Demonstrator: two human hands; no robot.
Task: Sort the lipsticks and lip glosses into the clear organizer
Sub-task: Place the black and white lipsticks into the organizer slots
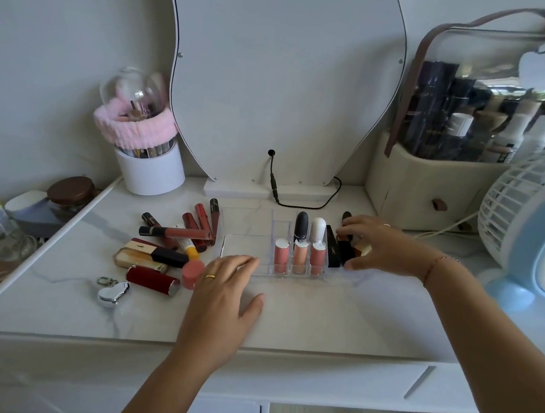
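The clear organizer (244, 247) stands mid-table with three pink tubes (299, 257) in its front slots and a black lipstick (301, 225) and a white one (318, 228) behind them. My right hand (383, 247) rests on a cluster of black and gold lipsticks (343, 249) just right of the organizer, fingers curled over them. My left hand (226, 288) lies flat on the table at the organizer's front left corner, fingers apart, holding nothing. To the left lies a pile of lip glosses (192, 228) and lipsticks, among them a dark red one (152, 280).
A white brush holder with a pink band (145, 161) stands at the back left, a mirror (277, 73) behind the organizer, a cosmetics case (452, 157) at the back right and a fan (535, 225) at the right edge. A silver heart keyring (112, 292) lies front left.
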